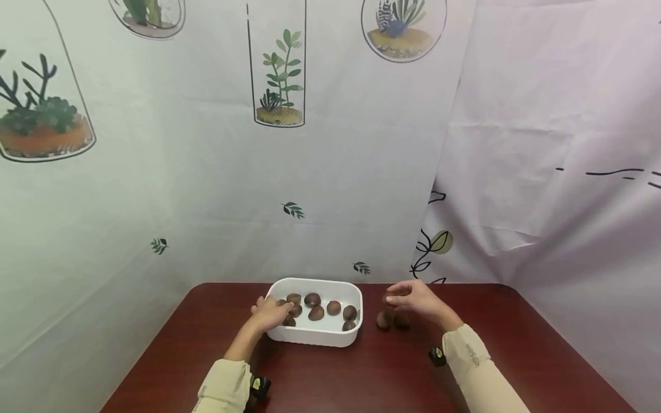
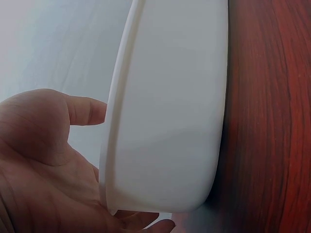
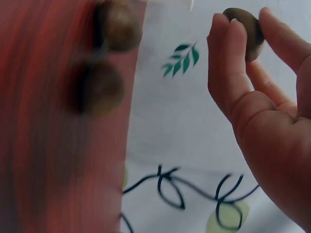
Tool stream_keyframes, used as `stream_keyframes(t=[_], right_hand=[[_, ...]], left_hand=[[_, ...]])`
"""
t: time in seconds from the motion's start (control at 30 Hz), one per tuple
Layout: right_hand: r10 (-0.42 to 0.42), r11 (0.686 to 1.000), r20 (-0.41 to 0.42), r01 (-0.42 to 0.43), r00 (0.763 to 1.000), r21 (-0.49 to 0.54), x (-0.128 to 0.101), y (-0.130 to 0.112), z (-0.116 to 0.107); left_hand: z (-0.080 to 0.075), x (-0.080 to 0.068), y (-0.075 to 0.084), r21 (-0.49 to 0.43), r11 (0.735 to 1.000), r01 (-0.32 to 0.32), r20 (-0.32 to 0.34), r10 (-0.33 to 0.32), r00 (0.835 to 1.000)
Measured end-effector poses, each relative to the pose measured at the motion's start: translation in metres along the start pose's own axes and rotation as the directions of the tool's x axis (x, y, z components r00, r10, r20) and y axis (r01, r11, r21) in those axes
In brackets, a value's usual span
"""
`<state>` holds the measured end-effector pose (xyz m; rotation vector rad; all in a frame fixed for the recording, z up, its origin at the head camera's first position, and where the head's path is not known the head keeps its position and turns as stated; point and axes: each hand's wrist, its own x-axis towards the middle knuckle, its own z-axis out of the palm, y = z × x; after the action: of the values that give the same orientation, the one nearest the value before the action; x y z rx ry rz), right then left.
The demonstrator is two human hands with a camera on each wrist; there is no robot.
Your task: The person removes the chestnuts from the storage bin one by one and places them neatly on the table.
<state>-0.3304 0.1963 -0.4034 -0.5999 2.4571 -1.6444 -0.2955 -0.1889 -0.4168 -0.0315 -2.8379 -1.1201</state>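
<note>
My left hand (image 1: pixel 271 314) grips the left end of a white rectangular tub (image 1: pixel 312 337). In the left wrist view the thumb lies at the rim and other fingers show past the corner of the tub's wall (image 2: pixel 165 107). Several brown chestnuts (image 1: pixel 333 308) lie spread over the tub's floor. Right of the tub, my right hand (image 1: pixel 417 299) pinches one chestnut (image 3: pixel 249 31) between thumb and fingertips, raised above the table. Below that hand, two more chestnuts (image 1: pixel 384 320) sit side by side on the table; they look blurred in the right wrist view.
The dark red wooden table (image 1: pixel 330 378) ends just behind the tub. A white cloth (image 1: pixel 330 172) printed with plants hangs behind it and along the sides. Dark wrist devices (image 1: pixel 260 386) sit at both cream sleeves.
</note>
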Motion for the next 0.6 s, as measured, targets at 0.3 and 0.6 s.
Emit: stream_keyframes(t=[0.3,0.6], right_hand=[[0.028,0.999,-0.057,-0.03,0.998,-0.029,-0.016,0.029,-0.024],[0.094,0.995,-0.079,-0.09,0.992,0.046,-0.026,0.053,-0.033]], left_hand=[[0.001,0.0,-0.002,0.011,1.0,0.012,0.017,-0.013,1.0],[0.0,0.005,-0.003,0.014,1.0,0.003,0.025,-0.003,1.0]])
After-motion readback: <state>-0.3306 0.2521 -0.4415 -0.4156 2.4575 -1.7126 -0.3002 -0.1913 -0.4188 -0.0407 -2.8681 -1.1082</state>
